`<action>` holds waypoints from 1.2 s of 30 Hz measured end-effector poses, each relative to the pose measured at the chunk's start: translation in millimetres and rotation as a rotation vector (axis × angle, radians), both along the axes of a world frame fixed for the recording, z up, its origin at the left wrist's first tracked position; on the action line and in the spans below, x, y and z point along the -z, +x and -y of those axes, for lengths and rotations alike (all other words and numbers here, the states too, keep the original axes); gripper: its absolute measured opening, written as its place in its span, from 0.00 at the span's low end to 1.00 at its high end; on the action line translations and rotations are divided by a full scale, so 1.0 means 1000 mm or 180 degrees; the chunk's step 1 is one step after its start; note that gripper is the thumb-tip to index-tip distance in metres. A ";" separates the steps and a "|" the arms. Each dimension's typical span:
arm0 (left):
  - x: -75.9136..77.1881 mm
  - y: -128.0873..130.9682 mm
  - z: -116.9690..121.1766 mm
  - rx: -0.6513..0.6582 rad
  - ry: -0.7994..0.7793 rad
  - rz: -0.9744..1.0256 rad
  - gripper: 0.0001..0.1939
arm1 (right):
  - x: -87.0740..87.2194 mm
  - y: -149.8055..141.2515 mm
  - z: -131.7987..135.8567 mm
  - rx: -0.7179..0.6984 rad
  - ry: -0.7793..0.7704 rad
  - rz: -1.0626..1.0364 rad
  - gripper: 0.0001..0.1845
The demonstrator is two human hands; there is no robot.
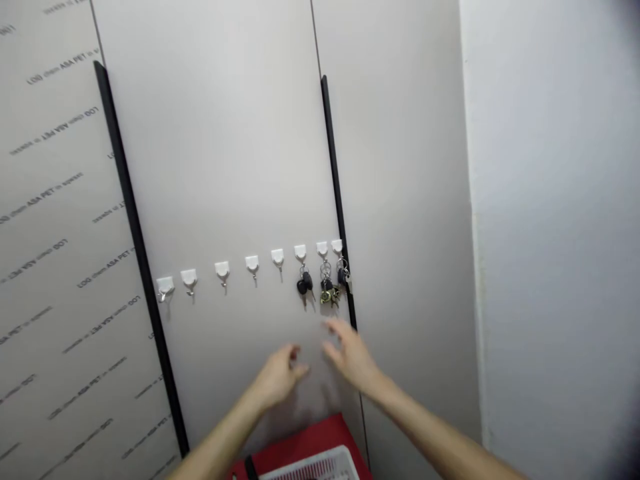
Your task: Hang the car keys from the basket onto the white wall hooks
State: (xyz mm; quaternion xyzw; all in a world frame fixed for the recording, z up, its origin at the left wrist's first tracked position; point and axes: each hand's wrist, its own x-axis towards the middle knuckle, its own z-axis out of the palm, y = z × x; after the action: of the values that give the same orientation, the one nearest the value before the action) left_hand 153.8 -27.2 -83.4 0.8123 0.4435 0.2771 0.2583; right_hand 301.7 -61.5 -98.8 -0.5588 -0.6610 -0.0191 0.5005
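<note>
My left hand [281, 375] is raised in front of the pale cabinet door, thumb and fingers apart, with nothing in it. To its right, my right hand [350, 353] reaches up with spread fingers, just below the hanging keys and also holding nothing. Three bunches hang from white hooks: black-headed keys [304, 283], a middle bunch [327, 291] with a gold-coloured piece, and a bunch [344, 275] beside the black handle strip. More white hooks, such as this one [222, 269], run leftward in a row with no keys on them.
Below my hands is a red surface [310, 437] bearing a white slotted basket [345, 460], cut off by the frame's bottom. Long black handle strips [131, 207] run along the door edges. A pale wall [555, 233] stands at the right; printed film covers the left panel [50, 267].
</note>
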 end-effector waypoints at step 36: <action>-0.184 0.059 -0.043 -0.0436 0.1335 0.0240 0.08 | -0.088 0.057 -0.044 0.1586 -0.0228 -0.0282 0.14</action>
State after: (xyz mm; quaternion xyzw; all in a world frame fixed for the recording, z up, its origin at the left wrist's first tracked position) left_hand 212.4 16.0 100.1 0.8053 0.4204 0.4102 0.0806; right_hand 358.2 -17.2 -10.8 -0.7221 -0.4806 -0.0939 0.4887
